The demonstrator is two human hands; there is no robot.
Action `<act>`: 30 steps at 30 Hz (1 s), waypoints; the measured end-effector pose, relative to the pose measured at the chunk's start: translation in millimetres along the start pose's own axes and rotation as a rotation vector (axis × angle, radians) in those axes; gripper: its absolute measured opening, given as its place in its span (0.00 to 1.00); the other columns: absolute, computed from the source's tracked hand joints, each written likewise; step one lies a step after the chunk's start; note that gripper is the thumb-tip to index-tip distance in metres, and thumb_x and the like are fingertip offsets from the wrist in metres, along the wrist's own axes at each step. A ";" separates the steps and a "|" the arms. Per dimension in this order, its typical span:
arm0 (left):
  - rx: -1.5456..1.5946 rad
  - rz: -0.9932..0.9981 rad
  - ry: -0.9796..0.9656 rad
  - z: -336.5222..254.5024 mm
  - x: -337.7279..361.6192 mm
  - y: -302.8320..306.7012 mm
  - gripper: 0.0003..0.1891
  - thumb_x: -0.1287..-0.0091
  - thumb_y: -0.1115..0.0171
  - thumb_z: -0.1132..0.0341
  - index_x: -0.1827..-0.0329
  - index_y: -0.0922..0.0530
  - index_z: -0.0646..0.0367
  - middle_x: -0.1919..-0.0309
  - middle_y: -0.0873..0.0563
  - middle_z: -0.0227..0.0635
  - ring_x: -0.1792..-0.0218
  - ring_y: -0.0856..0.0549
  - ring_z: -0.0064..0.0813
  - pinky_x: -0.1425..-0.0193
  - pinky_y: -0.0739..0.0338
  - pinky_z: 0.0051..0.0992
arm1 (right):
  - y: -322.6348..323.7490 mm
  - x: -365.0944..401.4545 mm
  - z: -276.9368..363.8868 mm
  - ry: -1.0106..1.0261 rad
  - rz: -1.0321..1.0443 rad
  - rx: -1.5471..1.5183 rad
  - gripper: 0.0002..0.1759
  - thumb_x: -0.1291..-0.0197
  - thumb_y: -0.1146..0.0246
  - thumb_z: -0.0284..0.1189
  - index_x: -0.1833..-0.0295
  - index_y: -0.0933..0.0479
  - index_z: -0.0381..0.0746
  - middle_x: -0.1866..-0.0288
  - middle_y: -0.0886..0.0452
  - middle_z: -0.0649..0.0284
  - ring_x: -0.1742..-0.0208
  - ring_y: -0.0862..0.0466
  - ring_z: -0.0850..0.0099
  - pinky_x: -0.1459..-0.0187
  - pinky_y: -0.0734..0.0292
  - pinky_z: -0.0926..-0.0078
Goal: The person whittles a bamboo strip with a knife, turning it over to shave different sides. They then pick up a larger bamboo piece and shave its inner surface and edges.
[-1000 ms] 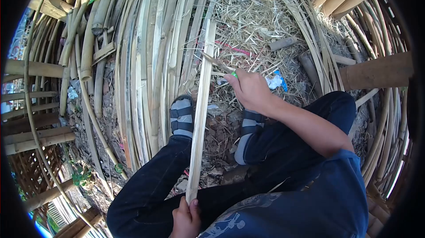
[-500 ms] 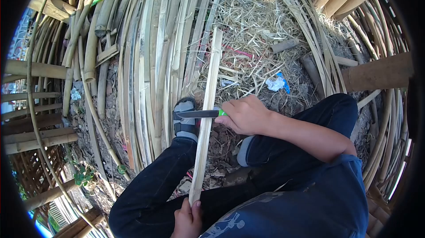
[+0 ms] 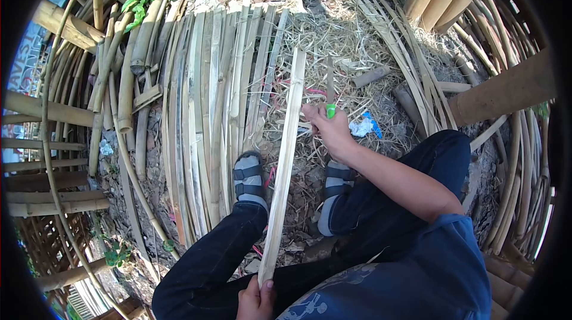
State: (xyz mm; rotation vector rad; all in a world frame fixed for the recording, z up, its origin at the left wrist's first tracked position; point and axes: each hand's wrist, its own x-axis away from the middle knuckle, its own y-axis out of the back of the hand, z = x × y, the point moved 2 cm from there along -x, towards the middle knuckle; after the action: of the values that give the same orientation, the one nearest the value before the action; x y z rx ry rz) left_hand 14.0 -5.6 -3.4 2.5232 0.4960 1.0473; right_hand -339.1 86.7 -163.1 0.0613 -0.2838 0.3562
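Observation:
In my left hand, low in the view, is the near end of a long pale bamboo strip, which slants up and away from me. My right hand is closed round the green handle of a knife, just right of the strip's upper part. The blade points away from me, beside the strip and apart from it. A finger of my right hand reaches toward the strip's edge; whether it touches cannot be made out.
Many split bamboo strips lie side by side on the left. Shavings cover the ground ahead, with a blue and white scrap. Bamboo poles stand at the right. My sandalled feet flank the strip.
My right hand has moved forward along the strip, and the knife has turned from lying across it to pointing away. The view has shifted slightly; my left hand still holds the near end.

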 end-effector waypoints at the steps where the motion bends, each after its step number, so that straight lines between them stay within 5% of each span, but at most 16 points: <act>1: -0.001 0.000 -0.009 0.5 0.8 0.4 0.16 0.21 0.48 0.59 0.61 0.25 0.66 0.82 0.22 0.35 0.80 0.23 0.23 0.75 0.29 0.29 | -3.3 -2.1 3.6 -0.040 0.003 -0.220 0.20 0.37 0.28 0.42 0.71 0.29 0.44 0.75 0.26 0.73 0.74 0.26 0.80 0.70 0.28 0.73; 3: 0.061 0.109 0.034 3.3 1.7 1.6 0.16 0.21 0.48 0.59 0.61 0.25 0.64 0.82 0.23 0.31 0.81 0.25 0.20 0.76 0.32 0.26 | -1.7 -1.8 14.8 -0.112 -0.020 -0.523 0.15 0.36 0.29 0.36 0.57 0.25 0.38 0.63 0.19 0.65 0.63 0.17 0.74 0.59 0.21 0.70; 8: 0.270 0.278 0.182 9.9 3.6 5.5 0.16 0.20 0.48 0.57 0.60 0.23 0.61 0.81 0.23 0.27 0.83 0.30 0.16 0.79 0.38 0.20 | 6.9 1.6 42.0 -0.110 -0.051 -0.647 0.11 0.35 0.31 0.27 0.53 0.25 0.35 0.61 0.18 0.60 0.62 0.16 0.69 0.57 0.19 0.66; 11: 0.388 0.300 0.222 7.1 4.3 5.4 0.16 0.20 0.49 0.56 0.57 0.23 0.61 0.80 0.24 0.26 0.83 0.31 0.14 0.79 0.39 0.18 | 15.1 -1.6 49.4 -0.051 -0.027 -0.597 0.10 0.36 0.31 0.27 0.60 0.27 0.38 0.62 0.19 0.61 0.63 0.15 0.69 0.59 0.18 0.66; 16: 0.332 0.280 0.065 -18.3 3.8 21.9 0.16 0.20 0.49 0.55 0.51 0.24 0.60 0.80 0.26 0.25 0.82 0.33 0.14 0.79 0.39 0.17 | 24.9 6.3 95.8 0.075 -0.060 -0.498 0.24 0.40 0.25 0.33 0.71 0.39 0.47 0.70 0.24 0.67 0.70 0.20 0.75 0.71 0.24 0.73; 18: 0.262 0.248 0.054 -28.6 -3.8 42.8 0.16 0.18 0.54 0.59 0.52 0.25 0.65 0.78 0.21 0.32 0.81 0.25 0.18 0.75 0.31 0.21 | 31.3 3.6 95.8 0.106 -0.051 -0.499 0.25 0.38 0.27 0.42 0.71 0.38 0.47 0.72 0.26 0.68 0.76 0.27 0.79 0.79 0.33 0.78; 20: 0.273 0.265 -0.005 -45.9 -11.0 65.9 0.15 0.18 0.54 0.57 0.54 0.27 0.61 0.77 0.23 0.29 0.81 0.29 0.15 0.78 0.34 0.18 | 36.9 9.1 99.9 -0.024 -0.039 -0.502 0.27 0.32 0.37 0.53 0.71 0.38 0.47 0.70 0.27 0.68 0.80 0.32 0.81 0.81 0.40 0.82; 23: 0.283 0.257 -0.031 -76.2 -19.9 90.4 0.17 0.18 0.56 0.55 0.52 0.27 0.62 0.77 0.22 0.31 0.82 0.28 0.16 0.78 0.34 0.18 | 29.4 26.0 105.4 0.049 0.029 -0.697 0.29 0.28 0.48 0.58 0.71 0.35 0.45 0.72 0.29 0.69 0.81 0.35 0.83 0.82 0.43 0.84; 30: 0.426 0.324 -0.123 -132.6 -57.7 122.4 0.19 0.17 0.59 0.55 0.52 0.27 0.62 0.78 0.25 0.32 0.83 0.30 0.18 0.77 0.33 0.21 | -9.1 65.8 121.0 0.220 0.154 -0.367 0.27 0.24 0.52 0.54 0.66 0.33 0.43 0.71 0.29 0.69 0.81 0.35 0.85 0.82 0.43 0.85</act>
State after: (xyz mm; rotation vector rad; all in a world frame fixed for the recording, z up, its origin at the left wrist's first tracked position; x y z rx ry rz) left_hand -98.7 -112.6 105.0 3.1049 0.3053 0.9644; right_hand -308.7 87.2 -28.4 -0.3607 -0.1330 0.4548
